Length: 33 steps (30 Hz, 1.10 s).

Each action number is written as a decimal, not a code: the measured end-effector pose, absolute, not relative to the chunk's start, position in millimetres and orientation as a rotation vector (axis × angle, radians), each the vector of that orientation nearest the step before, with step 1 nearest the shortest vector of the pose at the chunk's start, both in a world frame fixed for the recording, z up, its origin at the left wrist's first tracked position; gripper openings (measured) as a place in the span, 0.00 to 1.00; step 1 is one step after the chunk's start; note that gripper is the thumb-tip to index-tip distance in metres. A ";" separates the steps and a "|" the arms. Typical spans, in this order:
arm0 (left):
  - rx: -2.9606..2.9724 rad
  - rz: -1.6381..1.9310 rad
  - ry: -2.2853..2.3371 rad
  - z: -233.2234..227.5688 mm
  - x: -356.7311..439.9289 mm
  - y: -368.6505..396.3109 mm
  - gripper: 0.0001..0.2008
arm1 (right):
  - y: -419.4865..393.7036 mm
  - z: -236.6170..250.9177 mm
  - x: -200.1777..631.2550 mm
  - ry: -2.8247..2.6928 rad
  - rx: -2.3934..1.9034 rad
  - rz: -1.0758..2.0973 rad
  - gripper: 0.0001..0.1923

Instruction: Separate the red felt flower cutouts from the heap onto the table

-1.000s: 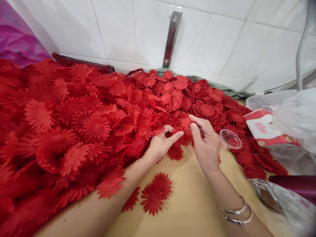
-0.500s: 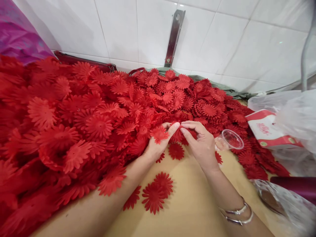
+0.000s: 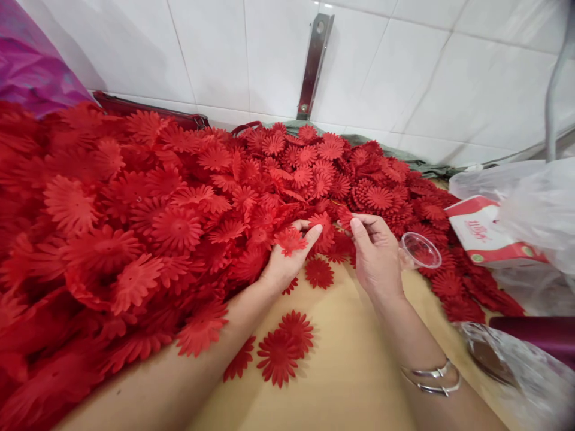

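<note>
Nearest are the 2 bare forearms, with a silver-coloured bracelet (image 3: 442, 392) round the right wrist. Between the forearms and nearer than the hands, 3 loose flowers (image 3: 278, 359) lie on the desk (image 3: 345, 365), 2 of them overlapping. Right of the right forearm lies a clear plastic bag (image 3: 534, 374).

The left hand (image 3: 285, 260) grips a red flower (image 3: 324, 233) by thumb and fingers, the thumb tip on the near face; a resting flower (image 3: 290, 240) lies across the back of this hand near the thumb base. The right hand (image 3: 377, 251) stands just apart from it and pinches a smaller-looking piece, the pinched flower (image 3: 345, 216), between thumb and forefinger. On the desk between the hands and slightly nearer lies a single flower (image 3: 319, 273).

Just right of the right hand, a clear cup (image 3: 440, 258) tilts beside the pile. The flower pile (image 3: 175, 230) spreads left of the left hand and past both hands. Farther right are a red-and-white box (image 3: 476, 230) and a whitish plastic bag (image 3: 554, 209). Beyond the pile, straight ahead of the hands, a metal bracket (image 3: 315, 66) is fixed to the white tiled wall (image 3: 215, 54); purple plastic (image 3: 36, 66) hangs far left.
</note>
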<state>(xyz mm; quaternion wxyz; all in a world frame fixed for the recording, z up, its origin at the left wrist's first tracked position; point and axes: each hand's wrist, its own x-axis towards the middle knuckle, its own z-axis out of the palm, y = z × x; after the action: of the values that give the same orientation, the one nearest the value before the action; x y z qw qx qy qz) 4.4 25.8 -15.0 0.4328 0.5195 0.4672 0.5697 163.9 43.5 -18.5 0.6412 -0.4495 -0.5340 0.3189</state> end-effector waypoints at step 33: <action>1.384 1.395 1.140 -12.4 5.9 26.5 0.21 | 42.3 -9.9 166.0 -1.166 -0.931 0.914 0.12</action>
<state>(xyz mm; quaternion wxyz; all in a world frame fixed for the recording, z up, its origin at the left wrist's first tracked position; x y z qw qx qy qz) 5.9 26.5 -12.4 0.4213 0.5525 0.4551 0.5568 166.0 42.3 -9.9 0.6409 -0.4084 -0.5116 0.4009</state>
